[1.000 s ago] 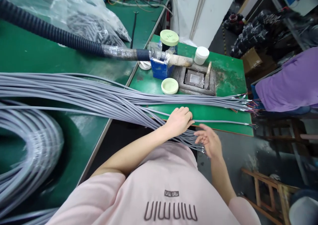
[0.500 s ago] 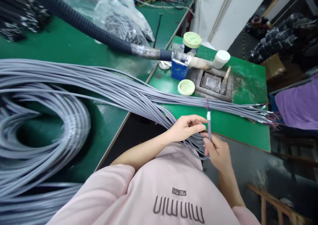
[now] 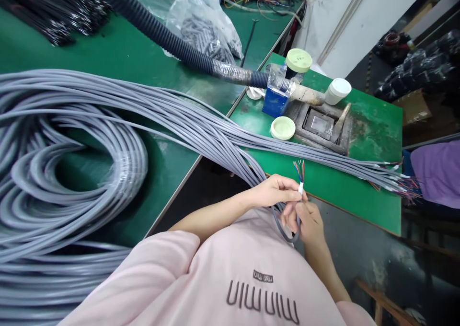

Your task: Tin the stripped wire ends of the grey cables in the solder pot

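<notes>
Between my hands stands the end of a grey cable [image 3: 298, 222], its fanned-out coloured wires [image 3: 300, 171] pointing up from a white sleeve [image 3: 301, 188]. My left hand [image 3: 282, 192] pinches the cable at the white sleeve with thumb and fingers. Just below, my right hand [image 3: 306, 220] is closed around the grey jacket, and the cable loops down beneath it. A thick bundle of grey cables [image 3: 215, 139] runs behind my hands across the benches. Its stripped ends [image 3: 398, 180] lie at the right edge. Some cables hang down beside my left forearm.
A coiled grey cable bundle [image 3: 125, 172] lies on the left bench. On the right bench sit a solder pot [image 3: 319, 123], a pale green lid [image 3: 282, 127], a white jar [image 3: 338, 91] and a blue box [image 3: 275, 100] holding a black hose [image 3: 161, 36]. A person's purple garment [image 3: 436, 172] shows at right.
My left hand has closed onto the cable at the white sleeve, where it was apart before. The coloured wires are now spread out. The view has shifted slightly.
</notes>
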The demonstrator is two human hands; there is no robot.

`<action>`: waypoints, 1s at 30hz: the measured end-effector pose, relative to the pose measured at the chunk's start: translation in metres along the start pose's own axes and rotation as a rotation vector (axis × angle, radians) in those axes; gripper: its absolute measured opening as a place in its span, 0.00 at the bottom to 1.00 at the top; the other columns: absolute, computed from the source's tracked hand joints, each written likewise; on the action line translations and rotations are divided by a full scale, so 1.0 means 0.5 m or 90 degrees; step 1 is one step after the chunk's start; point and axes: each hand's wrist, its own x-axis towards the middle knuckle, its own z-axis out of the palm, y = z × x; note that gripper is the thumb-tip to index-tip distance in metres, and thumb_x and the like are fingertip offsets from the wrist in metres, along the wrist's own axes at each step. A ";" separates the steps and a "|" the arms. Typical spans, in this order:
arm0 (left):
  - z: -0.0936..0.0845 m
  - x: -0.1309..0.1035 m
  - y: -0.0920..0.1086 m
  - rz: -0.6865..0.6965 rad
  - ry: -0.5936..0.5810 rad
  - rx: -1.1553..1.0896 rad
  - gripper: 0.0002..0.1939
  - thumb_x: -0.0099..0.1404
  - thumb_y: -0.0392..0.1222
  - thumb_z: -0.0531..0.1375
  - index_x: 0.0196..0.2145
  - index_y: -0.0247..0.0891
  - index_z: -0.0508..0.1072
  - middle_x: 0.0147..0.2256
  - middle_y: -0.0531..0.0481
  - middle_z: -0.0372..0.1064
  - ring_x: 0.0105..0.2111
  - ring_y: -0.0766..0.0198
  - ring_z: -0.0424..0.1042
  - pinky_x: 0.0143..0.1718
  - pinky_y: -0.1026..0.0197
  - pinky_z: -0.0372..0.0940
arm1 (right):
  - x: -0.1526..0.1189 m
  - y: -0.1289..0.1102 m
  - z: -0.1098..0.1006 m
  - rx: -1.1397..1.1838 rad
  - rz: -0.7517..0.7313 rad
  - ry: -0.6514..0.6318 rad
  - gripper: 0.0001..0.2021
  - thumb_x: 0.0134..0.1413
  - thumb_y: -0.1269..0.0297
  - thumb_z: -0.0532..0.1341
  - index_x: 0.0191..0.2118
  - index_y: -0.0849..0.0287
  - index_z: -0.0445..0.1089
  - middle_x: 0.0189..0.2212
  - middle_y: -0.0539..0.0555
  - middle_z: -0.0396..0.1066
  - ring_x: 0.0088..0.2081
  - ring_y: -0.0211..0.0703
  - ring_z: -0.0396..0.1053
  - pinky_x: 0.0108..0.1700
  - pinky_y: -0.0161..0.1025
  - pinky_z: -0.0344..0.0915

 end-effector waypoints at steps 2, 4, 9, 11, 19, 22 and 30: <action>0.002 0.005 0.003 0.050 0.078 0.018 0.22 0.52 0.53 0.69 0.36 0.31 0.76 0.22 0.53 0.67 0.21 0.73 0.65 0.26 0.68 0.61 | 0.006 0.005 0.008 -0.002 -0.004 0.051 0.21 0.63 0.52 0.53 0.25 0.59 0.70 0.09 0.47 0.59 0.17 0.38 0.62 0.26 0.38 0.63; 0.004 0.007 0.007 0.117 0.175 0.030 0.21 0.51 0.51 0.70 0.36 0.32 0.75 0.20 0.57 0.63 0.20 0.75 0.61 0.25 0.69 0.58 | 0.009 0.007 0.014 -0.019 -0.005 0.087 0.19 0.63 0.52 0.54 0.27 0.59 0.69 0.09 0.45 0.57 0.16 0.38 0.61 0.25 0.37 0.63; 0.008 0.003 0.019 0.241 0.310 0.099 0.16 0.54 0.50 0.68 0.33 0.33 0.75 0.18 0.59 0.57 0.19 0.77 0.52 0.22 0.69 0.50 | 0.015 0.008 0.021 -0.067 -0.009 0.126 0.18 0.63 0.53 0.55 0.26 0.58 0.67 0.10 0.44 0.56 0.18 0.37 0.62 0.24 0.35 0.60; 0.007 0.001 0.022 0.260 0.311 0.125 0.16 0.56 0.49 0.67 0.35 0.33 0.76 0.17 0.60 0.54 0.19 0.76 0.50 0.22 0.68 0.49 | 0.018 0.006 0.023 -0.083 -0.011 0.128 0.18 0.63 0.53 0.54 0.26 0.58 0.68 0.11 0.44 0.57 0.18 0.37 0.62 0.24 0.35 0.60; 0.000 0.007 0.025 0.234 0.365 0.120 0.17 0.58 0.50 0.65 0.39 0.34 0.78 0.17 0.60 0.50 0.18 0.76 0.49 0.21 0.67 0.47 | 0.027 -0.004 0.029 -0.143 -0.005 0.127 0.18 0.63 0.53 0.53 0.26 0.58 0.67 0.11 0.44 0.57 0.18 0.36 0.62 0.26 0.35 0.61; -0.001 0.011 0.026 0.210 0.382 0.108 0.18 0.57 0.51 0.66 0.38 0.34 0.78 0.16 0.60 0.51 0.18 0.76 0.49 0.20 0.68 0.46 | 0.029 -0.002 0.029 -0.170 -0.003 0.131 0.18 0.63 0.53 0.53 0.27 0.58 0.67 0.11 0.44 0.57 0.18 0.36 0.61 0.26 0.35 0.61; -0.002 0.019 0.039 0.195 0.400 0.077 0.18 0.52 0.50 0.69 0.32 0.33 0.75 0.17 0.60 0.54 0.19 0.76 0.50 0.23 0.68 0.51 | 0.028 -0.005 0.035 -0.236 0.011 0.122 0.18 0.63 0.54 0.53 0.27 0.59 0.68 0.12 0.44 0.59 0.16 0.34 0.60 0.25 0.34 0.60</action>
